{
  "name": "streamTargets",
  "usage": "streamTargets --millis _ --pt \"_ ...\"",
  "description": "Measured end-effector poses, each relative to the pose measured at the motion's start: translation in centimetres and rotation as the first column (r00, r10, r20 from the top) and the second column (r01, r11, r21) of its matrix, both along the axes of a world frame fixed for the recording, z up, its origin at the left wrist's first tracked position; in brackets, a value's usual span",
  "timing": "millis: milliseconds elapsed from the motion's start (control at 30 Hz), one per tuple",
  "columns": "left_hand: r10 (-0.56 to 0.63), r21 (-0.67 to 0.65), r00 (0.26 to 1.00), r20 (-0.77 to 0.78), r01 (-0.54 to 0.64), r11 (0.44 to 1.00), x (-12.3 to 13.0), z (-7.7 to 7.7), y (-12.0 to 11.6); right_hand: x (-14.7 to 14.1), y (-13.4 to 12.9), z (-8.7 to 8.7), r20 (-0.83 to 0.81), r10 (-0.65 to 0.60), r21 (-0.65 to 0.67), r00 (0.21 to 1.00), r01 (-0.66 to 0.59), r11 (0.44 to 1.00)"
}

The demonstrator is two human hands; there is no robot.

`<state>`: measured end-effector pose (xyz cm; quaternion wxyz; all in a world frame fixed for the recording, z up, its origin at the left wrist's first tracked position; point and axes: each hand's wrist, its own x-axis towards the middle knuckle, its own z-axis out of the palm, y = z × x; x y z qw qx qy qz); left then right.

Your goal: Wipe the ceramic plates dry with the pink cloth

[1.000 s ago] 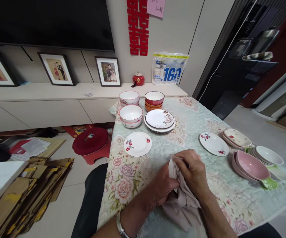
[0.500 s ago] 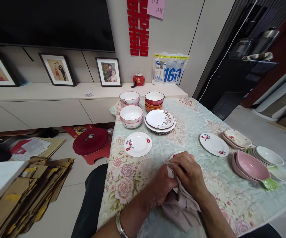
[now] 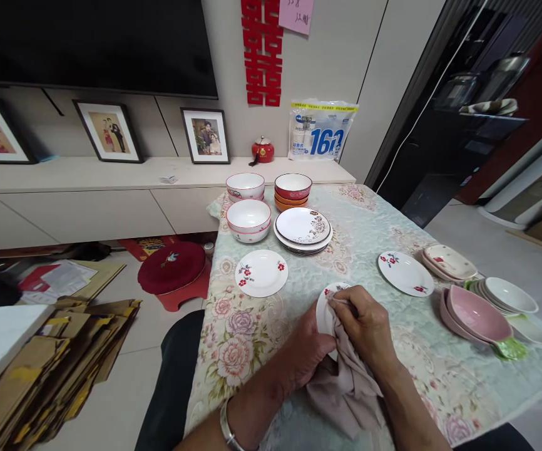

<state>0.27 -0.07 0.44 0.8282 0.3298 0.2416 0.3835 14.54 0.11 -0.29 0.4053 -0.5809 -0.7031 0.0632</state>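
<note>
A white plate with red flowers is held tilted over the near part of the table. My left hand grips its left edge, thumb across the face. Bunched in my right hand is a greyish-pink cloth, pressed against the plate's right side; its loose end hangs down toward the table. Hand and cloth hide much of the plate. Beyond my left hand lies another flowered plate, flat on the tablecloth. A similar plate rests to the right of my right hand.
White bowls, red and orange bowls and stacked plates stand toward the back of the table. Pink leaf-shaped bowls, small white bowls and squarish dishes sit at the right. A red stool stands left.
My right hand has shifted slightly right and down with the cloth, uncovering more of the plate's left part and top edge. My left hand still grips the plate.
</note>
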Motion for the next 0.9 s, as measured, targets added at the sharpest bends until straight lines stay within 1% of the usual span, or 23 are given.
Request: streamTargets --millis 67,100,167,200,267,333,400,467,533,567,633,700,767,800,833,900 --pt "0.040 0.006 0.999 0.035 -0.040 0.999 0.0 -0.1 0.1 -0.3 -0.1 0.3 -0.005 0.149 -0.032 0.989 -0.150 0.988" --pt "0.068 -0.001 0.997 0.045 -0.068 0.998 -0.1 -0.2 0.3 -0.4 -0.1 0.4 0.017 0.203 -0.047 0.979 -0.202 0.978" --pt "0.138 -0.045 0.990 0.034 -0.137 0.990 -0.2 -0.2 0.6 -0.4 0.0 0.5 0.082 0.260 -0.088 0.962 -0.253 0.964" --pt "0.179 -0.076 0.984 0.017 -0.177 0.981 -0.2 -0.2 0.7 -0.3 0.0 0.5 0.111 0.257 -0.114 0.960 -0.245 0.963" --pt "0.241 -0.125 0.970 -0.022 -0.242 0.962 -0.3 -0.1 1.0 0.0 0.1 0.2 0.132 0.186 -0.149 0.974 -0.166 0.975" --pt "0.257 -0.127 0.966 -0.032 -0.259 0.958 -0.4 -0.1 1.2 0.5 0.2 -0.2 0.111 0.057 -0.150 0.992 -0.040 0.988" --pt "0.217 -0.108 0.976 -0.028 -0.219 0.970 -0.4 -0.2 1.1 0.9 0.3 -0.6 0.092 -0.081 -0.118 0.993 0.091 0.989" --pt "0.148 -0.085 0.989 -0.029 -0.150 0.985 -0.3 -0.3 0.8 1.1 0.4 -0.8 0.093 -0.188 -0.068 0.978 0.195 0.978" --pt "0.083 -0.062 0.996 -0.026 -0.085 0.994 -0.2 -0.4 0.6 1.1 0.3 -0.8 0.082 -0.225 -0.017 0.971 0.227 0.974" --pt "0.059 -0.049 0.998 -0.019 -0.060 0.997 -0.2 -0.4 0.4 0.9 0.3 -0.6 0.067 -0.203 0.000 0.977 0.203 0.979" --pt "0.042 -0.029 0.999 0.006 -0.041 0.999 -0.1 -0.5 0.3 0.5 0.2 -0.3 0.032 -0.078 0.007 0.996 0.078 0.997" --pt "0.073 -0.034 0.997 0.032 -0.072 0.997 0.0 -0.5 0.4 -0.1 0.0 0.1 0.012 0.086 -0.022 0.996 -0.086 0.996" --pt "0.135 -0.057 0.990 0.040 -0.133 0.990 0.0 -0.5 0.6 -0.4 -0.1 0.3 0.020 0.197 -0.071 0.980 -0.195 0.978" --pt "0.164 -0.072 0.986 0.034 -0.161 0.984 0.0 -0.5 0.6 -0.5 -0.1 0.3 0.033 0.213 -0.097 0.976 -0.209 0.973" --pt "0.189 -0.084 0.982 0.022 -0.187 0.979 0.0 -0.5 0.7 -0.4 0.0 0.3 0.050 0.201 -0.119 0.978 -0.194 0.974" --pt "0.222 -0.095 0.975 -0.002 -0.221 0.971 0.0 -0.4 0.8 0.0 0.1 0.0 0.081 0.106 -0.140 0.991 -0.094 0.986"
